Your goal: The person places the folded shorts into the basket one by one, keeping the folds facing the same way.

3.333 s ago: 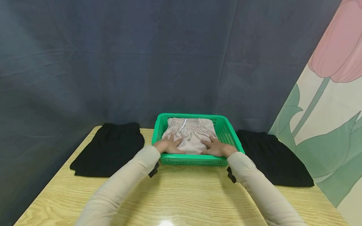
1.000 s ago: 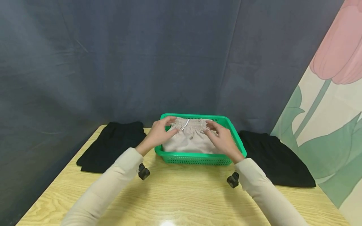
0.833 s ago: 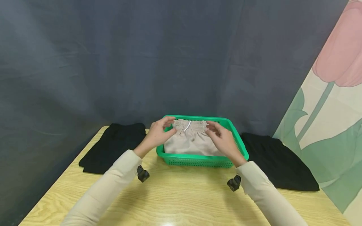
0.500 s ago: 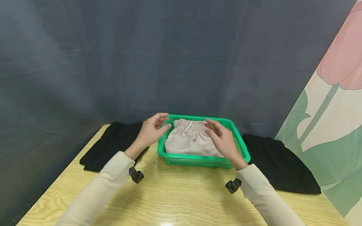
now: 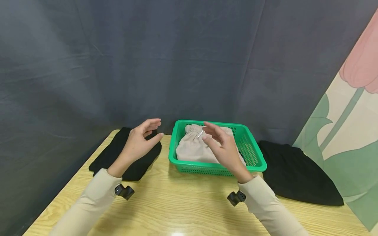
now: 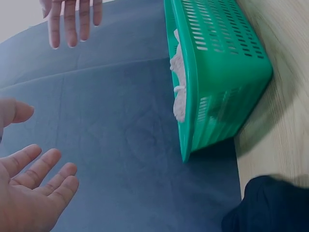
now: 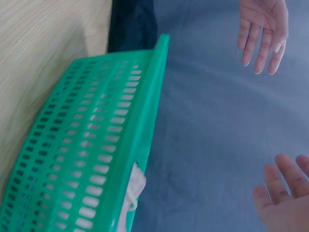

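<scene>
Beige drawstring shorts (image 5: pixel 192 149) lie folded in a green perforated basket (image 5: pixel 217 167), waistband toward the back. My right hand (image 5: pixel 222 149) is held in the air above the basket and hides part of the shorts; its fingers are relaxed and hold nothing. Left of the basket, my left hand (image 5: pixel 137 142) hovers in front of a folded black garment (image 5: pixel 107 155), fingers loosely extended around nothing. In the left wrist view the left palm (image 6: pixel 29 193) shows bare, apart from the basket's side. The right wrist view likewise shows the right palm (image 7: pixel 289 203) holding nothing.
Another black garment (image 5: pixel 298 175), with a gathered waist, lies flat to the right of the basket. All stand on a light wooden table (image 5: pixel 177 203). A dark curtain (image 5: pixel 177 65) hangs behind, and a tulip-patterned cloth (image 5: pixel 345 141) hangs at the right.
Earlier both hands pressed on the beige shorts in the basket. They have since lifted off, and the left hand has moved left, out of the basket. The head view has turned slightly left.
</scene>
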A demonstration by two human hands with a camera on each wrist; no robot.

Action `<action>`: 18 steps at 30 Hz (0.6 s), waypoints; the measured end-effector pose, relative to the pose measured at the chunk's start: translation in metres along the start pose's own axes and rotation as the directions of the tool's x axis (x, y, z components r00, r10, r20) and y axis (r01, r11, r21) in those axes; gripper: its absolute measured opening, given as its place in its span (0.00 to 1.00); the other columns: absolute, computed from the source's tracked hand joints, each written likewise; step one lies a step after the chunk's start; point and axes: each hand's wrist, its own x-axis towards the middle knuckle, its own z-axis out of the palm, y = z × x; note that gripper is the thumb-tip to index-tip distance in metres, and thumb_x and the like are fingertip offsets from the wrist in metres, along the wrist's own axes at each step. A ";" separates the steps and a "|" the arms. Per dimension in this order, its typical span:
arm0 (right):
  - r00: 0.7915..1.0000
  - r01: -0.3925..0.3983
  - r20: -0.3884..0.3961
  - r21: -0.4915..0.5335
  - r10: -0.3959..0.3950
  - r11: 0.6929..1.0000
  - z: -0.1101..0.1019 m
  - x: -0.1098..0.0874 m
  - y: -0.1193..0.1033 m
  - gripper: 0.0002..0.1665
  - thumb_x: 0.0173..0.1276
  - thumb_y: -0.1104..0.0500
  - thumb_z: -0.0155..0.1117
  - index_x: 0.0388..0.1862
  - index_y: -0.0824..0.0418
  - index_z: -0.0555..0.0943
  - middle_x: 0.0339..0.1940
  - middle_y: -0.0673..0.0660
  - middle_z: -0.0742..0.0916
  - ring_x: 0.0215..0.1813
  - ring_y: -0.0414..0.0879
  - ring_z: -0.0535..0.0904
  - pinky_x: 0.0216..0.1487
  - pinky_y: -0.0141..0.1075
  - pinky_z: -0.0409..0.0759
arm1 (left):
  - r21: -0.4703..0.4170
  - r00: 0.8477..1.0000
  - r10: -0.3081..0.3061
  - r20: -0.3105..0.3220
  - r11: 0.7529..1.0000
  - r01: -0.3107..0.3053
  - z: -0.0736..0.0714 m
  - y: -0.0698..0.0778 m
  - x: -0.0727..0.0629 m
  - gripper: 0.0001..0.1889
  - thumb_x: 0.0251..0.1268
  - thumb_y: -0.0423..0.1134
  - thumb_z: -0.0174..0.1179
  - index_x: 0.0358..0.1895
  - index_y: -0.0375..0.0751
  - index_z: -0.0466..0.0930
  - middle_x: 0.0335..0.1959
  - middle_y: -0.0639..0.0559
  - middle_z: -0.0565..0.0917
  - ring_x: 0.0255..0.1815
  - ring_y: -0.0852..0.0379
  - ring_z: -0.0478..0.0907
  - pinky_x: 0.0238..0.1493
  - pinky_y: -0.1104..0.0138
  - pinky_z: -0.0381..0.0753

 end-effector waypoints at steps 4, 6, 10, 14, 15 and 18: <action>0.999 0.050 0.003 0.005 -0.050 0.999 0.011 0.002 -0.010 0.27 0.71 0.58 0.61 0.68 0.52 0.73 0.59 0.52 0.81 0.61 0.46 0.75 0.62 0.49 0.69 | 0.054 1.000 0.025 -0.015 0.998 -0.024 -0.009 0.002 -0.009 0.25 0.62 0.36 0.66 0.63 0.40 0.74 0.58 0.44 0.79 0.59 0.48 0.75 0.58 0.50 0.72; 0.997 0.076 0.005 0.000 -0.076 0.997 0.017 0.003 -0.014 0.28 0.69 0.58 0.63 0.68 0.52 0.73 0.59 0.50 0.81 0.61 0.43 0.74 0.61 0.49 0.69 | 0.074 0.999 0.038 -0.025 0.997 -0.036 -0.013 0.001 -0.013 0.25 0.62 0.36 0.66 0.63 0.40 0.74 0.57 0.44 0.80 0.58 0.48 0.75 0.57 0.50 0.73; 0.991 0.135 0.011 0.000 -0.135 0.991 0.030 0.005 -0.018 0.28 0.67 0.58 0.65 0.67 0.55 0.74 0.61 0.51 0.80 0.61 0.43 0.75 0.60 0.49 0.71 | 0.102 0.998 0.050 -0.048 0.994 -0.045 -0.021 -0.003 -0.021 0.25 0.62 0.35 0.67 0.62 0.40 0.75 0.56 0.43 0.80 0.58 0.47 0.76 0.57 0.50 0.73; 0.985 0.171 0.026 -0.013 -0.171 0.985 0.043 0.005 -0.019 0.28 0.67 0.58 0.66 0.66 0.56 0.74 0.61 0.50 0.80 0.62 0.43 0.74 0.57 0.51 0.72 | 0.115 0.998 0.037 -0.060 0.993 -0.030 -0.029 -0.009 -0.029 0.26 0.62 0.35 0.66 0.64 0.40 0.73 0.57 0.42 0.80 0.58 0.46 0.75 0.57 0.49 0.72; 0.983 0.179 0.034 -0.015 -0.178 0.984 0.046 0.005 -0.019 0.29 0.67 0.57 0.66 0.66 0.56 0.74 0.61 0.50 0.80 0.63 0.43 0.73 0.58 0.51 0.72 | 0.120 0.997 0.034 -0.063 0.992 -0.027 -0.030 -0.011 -0.032 0.27 0.62 0.35 0.66 0.65 0.39 0.72 0.57 0.42 0.79 0.59 0.46 0.75 0.58 0.48 0.72; 0.980 0.192 0.058 -0.027 -0.190 0.981 0.055 0.005 -0.021 0.29 0.66 0.56 0.66 0.66 0.55 0.74 0.62 0.48 0.79 0.64 0.42 0.72 0.60 0.49 0.71 | 0.150 0.996 0.040 -0.084 0.988 -0.027 -0.035 -0.016 -0.037 0.30 0.61 0.34 0.66 0.67 0.39 0.69 0.58 0.40 0.78 0.59 0.44 0.74 0.57 0.46 0.71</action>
